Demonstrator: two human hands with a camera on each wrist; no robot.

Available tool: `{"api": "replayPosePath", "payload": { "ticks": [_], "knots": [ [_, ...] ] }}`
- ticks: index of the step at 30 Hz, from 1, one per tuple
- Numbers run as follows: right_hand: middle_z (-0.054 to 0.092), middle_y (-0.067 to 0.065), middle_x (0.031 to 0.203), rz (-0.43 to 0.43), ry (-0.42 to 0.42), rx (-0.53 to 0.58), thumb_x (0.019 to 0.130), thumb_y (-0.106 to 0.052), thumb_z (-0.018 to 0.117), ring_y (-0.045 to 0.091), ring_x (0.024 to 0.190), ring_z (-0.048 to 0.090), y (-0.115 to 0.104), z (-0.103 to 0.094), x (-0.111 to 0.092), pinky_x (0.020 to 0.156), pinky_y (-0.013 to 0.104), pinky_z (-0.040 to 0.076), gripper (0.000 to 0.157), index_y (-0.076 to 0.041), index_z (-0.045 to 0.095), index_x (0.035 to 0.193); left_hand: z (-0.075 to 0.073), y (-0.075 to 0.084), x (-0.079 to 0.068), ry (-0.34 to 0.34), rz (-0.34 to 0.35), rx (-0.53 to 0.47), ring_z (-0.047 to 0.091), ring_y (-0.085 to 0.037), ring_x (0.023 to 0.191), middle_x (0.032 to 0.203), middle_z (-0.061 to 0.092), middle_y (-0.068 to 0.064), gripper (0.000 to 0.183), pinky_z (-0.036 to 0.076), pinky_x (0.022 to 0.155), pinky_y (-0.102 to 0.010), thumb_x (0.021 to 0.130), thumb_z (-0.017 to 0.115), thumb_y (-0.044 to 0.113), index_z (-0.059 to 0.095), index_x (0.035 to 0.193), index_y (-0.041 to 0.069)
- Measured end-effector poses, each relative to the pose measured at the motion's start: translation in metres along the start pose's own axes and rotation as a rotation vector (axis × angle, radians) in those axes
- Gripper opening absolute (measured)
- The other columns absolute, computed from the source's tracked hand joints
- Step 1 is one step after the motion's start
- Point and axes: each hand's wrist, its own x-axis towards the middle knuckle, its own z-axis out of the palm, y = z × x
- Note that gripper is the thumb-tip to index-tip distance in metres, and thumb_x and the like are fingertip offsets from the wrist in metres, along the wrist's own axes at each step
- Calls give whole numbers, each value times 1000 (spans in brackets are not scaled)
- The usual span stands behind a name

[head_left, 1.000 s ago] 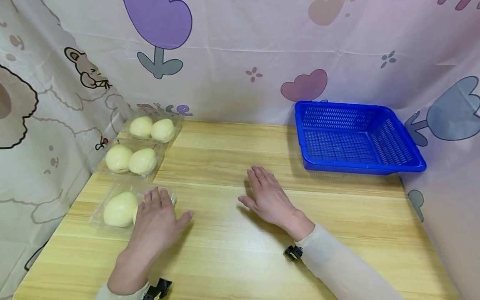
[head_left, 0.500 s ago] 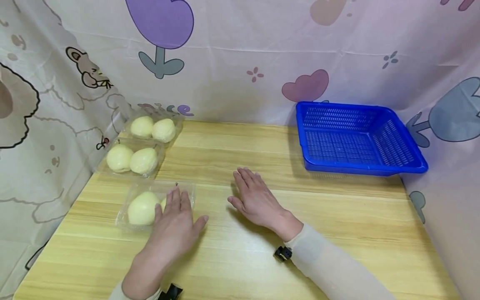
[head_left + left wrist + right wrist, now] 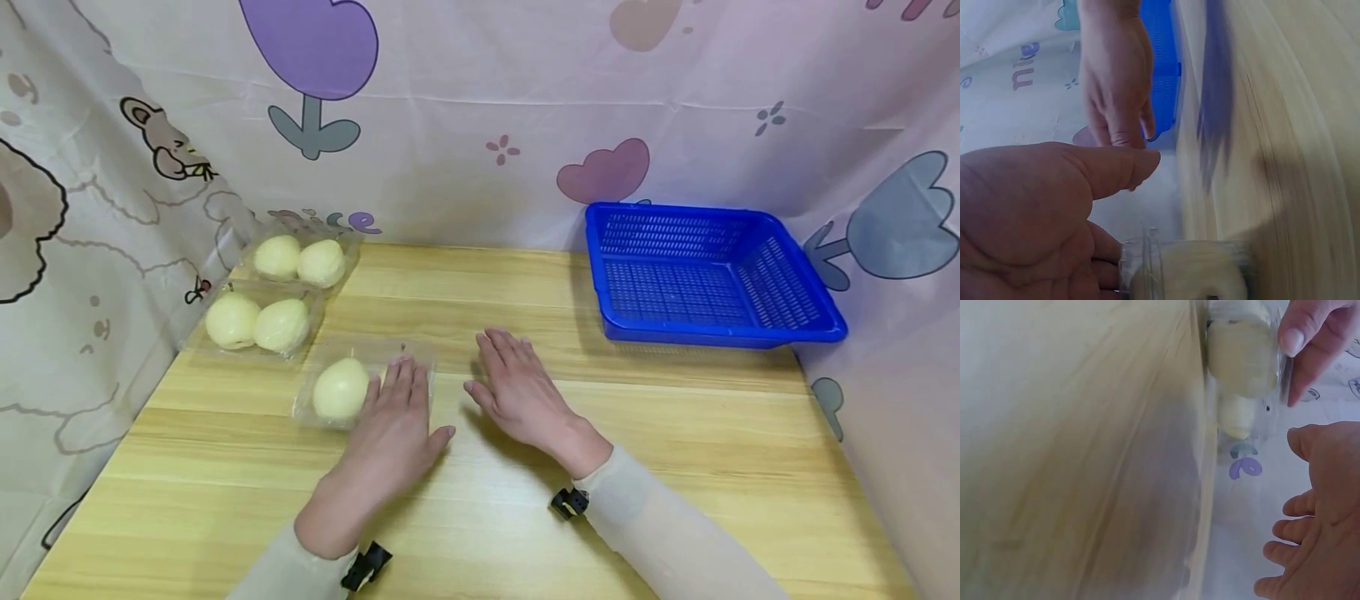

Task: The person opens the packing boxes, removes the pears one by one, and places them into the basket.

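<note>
My left hand (image 3: 393,429) lies with straight fingers over the right part of a clear plastic box (image 3: 306,407) on the table. A pale yellow pear (image 3: 341,390) shows inside it; the hand covers the box's other side. In the left wrist view the thumb stands apart from the box (image 3: 1191,272), with the fingers against its side. To the right, my right hand (image 3: 528,404) holds nothing, its fingers extended and palm toward the left hand. The right wrist view shows its spread fingers (image 3: 1294,531) apart from the pear box (image 3: 1241,362).
Two more clear boxes of pears, one nearer (image 3: 258,321) and one farther (image 3: 300,258), stand along the table's left side. A blue plastic basket (image 3: 720,333) with nothing in it sits at the back right. A printed curtain (image 3: 450,167) borders the wooden table (image 3: 480,533).
My left hand has slid the front pear box rightward and slightly away from me, apart from the other boxes. The right hand shifted left, then slightly back. The basket stays put.
</note>
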Motion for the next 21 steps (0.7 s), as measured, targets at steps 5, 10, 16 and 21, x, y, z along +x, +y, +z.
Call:
{"api": "replayPosePath", "payload": {
  "ticks": [5,10,16,21],
  "knots": [
    [31,22,170,26,5,35,112,-43,50,36,160,27,6,-3,-1,131,60,20,71,1,30,164,7,8,17,12,48,-1,18,-50,158,167,21,-37,94,19,128,-67,98,74,43,30,158,-15],
    [30,22,171,55,15,62,112,-42,50,36,161,25,11,-6,-3,131,60,19,72,1,29,165,10,17,37,37,69,-104,15,-51,159,167,17,-39,81,16,129,-66,106,65,32,27,159,-16],
    [31,24,170,67,42,85,112,-41,49,37,161,26,17,-9,-3,131,59,20,70,1,29,165,6,24,62,38,86,-248,18,-46,160,168,21,-36,57,17,130,-60,111,43,11,28,159,-15],
    [31,23,170,27,64,94,112,-39,50,35,161,26,19,-11,0,131,57,22,68,1,31,164,-2,24,78,9,76,-415,18,-36,162,173,19,-26,56,18,132,-49,111,34,8,23,164,-6]
  ]
}}
